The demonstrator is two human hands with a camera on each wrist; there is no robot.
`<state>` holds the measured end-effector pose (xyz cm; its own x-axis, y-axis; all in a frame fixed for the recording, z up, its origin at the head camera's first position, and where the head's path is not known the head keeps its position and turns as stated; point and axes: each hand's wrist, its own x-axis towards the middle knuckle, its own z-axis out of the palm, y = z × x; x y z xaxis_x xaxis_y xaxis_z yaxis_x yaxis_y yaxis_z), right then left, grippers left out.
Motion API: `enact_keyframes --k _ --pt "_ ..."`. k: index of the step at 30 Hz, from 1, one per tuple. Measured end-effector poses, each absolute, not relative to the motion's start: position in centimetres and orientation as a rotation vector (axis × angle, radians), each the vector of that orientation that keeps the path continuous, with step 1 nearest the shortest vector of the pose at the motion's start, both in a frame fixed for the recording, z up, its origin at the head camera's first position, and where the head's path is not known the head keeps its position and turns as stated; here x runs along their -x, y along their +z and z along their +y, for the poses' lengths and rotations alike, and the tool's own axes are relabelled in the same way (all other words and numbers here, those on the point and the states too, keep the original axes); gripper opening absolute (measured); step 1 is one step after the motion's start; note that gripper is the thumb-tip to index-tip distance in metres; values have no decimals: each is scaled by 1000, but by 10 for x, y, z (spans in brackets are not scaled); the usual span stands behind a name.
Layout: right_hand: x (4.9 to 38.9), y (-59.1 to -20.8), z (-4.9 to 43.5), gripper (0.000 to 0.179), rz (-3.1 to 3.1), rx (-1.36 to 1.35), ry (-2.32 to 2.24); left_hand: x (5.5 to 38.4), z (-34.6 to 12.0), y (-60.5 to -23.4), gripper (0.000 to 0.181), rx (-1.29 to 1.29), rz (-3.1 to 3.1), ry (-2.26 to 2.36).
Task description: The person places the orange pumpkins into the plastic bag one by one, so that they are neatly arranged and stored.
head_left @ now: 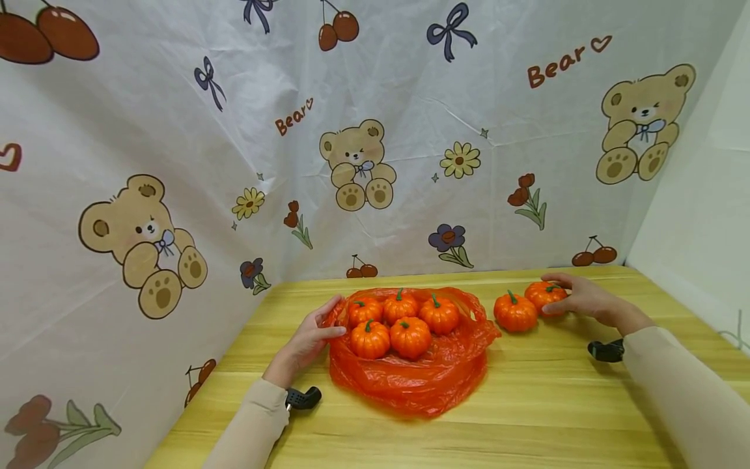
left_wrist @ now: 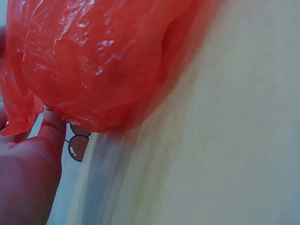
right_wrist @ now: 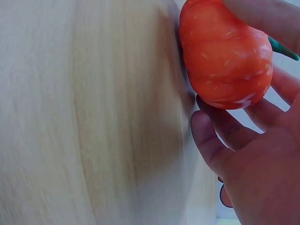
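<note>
A thin red plastic bag [head_left: 410,384] lies spread open on the table, its rim folded out around several small orange pumpkins [head_left: 410,337] with green stems. At the bag's left edge my left hand [head_left: 306,335] pinches the plastic between thumb and fingers; in the left wrist view the bag [left_wrist: 93,56] hides some of the fingertips. To the right of the bag sit two more pumpkins. My right hand [head_left: 592,303] holds the farther pumpkin [head_left: 541,296], thumb on one side and fingers curled round the other. The nearer pumpkin [head_left: 515,314] stands untouched between that hand and the bag.
The wood-grain table [head_left: 527,404] ends at a back wall draped in a bear-print cloth [head_left: 404,104]. More cloth hangs along the left side, and a plain white wall [head_left: 697,241] rises at the right. Each wrist carries a black device [head_left: 303,398].
</note>
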<state>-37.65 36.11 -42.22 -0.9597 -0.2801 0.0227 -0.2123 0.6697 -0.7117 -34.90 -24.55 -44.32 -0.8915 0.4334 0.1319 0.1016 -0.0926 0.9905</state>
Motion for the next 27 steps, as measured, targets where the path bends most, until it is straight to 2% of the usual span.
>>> enact_keyframes --k 17,27 --pt "362 -397 363 84 2855 396 -1168 351 -245 -444 88 -576 1949 2080" --pt "350 -376 348 86 2869 369 -1212 349 -245 -444 88 -584 1935 2088"
